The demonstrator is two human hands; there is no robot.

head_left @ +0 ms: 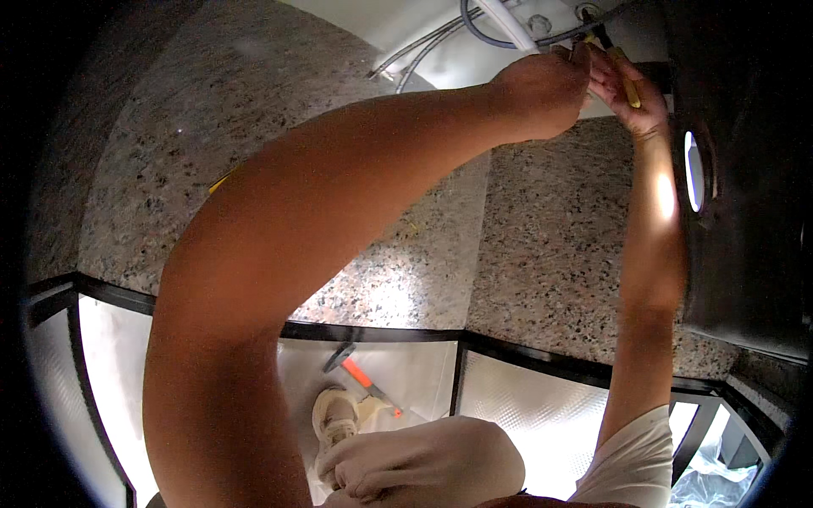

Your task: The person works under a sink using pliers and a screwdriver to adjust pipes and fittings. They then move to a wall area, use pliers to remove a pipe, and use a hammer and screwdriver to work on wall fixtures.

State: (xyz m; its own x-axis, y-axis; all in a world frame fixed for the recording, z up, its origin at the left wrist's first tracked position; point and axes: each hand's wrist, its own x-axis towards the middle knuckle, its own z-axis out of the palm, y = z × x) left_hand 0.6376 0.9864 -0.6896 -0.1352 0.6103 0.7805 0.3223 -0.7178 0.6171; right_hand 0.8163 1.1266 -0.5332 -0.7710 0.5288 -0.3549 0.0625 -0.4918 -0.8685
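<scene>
At the top right, both my hands work close together by a pale wall with cables. My right hand [637,100] is closed round a pair of yellow-handled pliers [627,78], whose dark head points up at the wall. Beside it my left hand [540,91] is closed, its fingertips pinched near the pliers. The back of the left hand hides what its fingers hold. A grey cable [555,40] passes just above the fingers, next to a white tube [511,21]. A round wall fitting [586,12] shows beside the pliers' head.
A speckled granite surface [550,245] with a dark edge lies beneath my arms. Thin grey cables [423,44] hang left of my hands. A dark panel [745,237] with a bright oval stands close on the right. Below, a hammer [360,372] lies near my shoe [334,416].
</scene>
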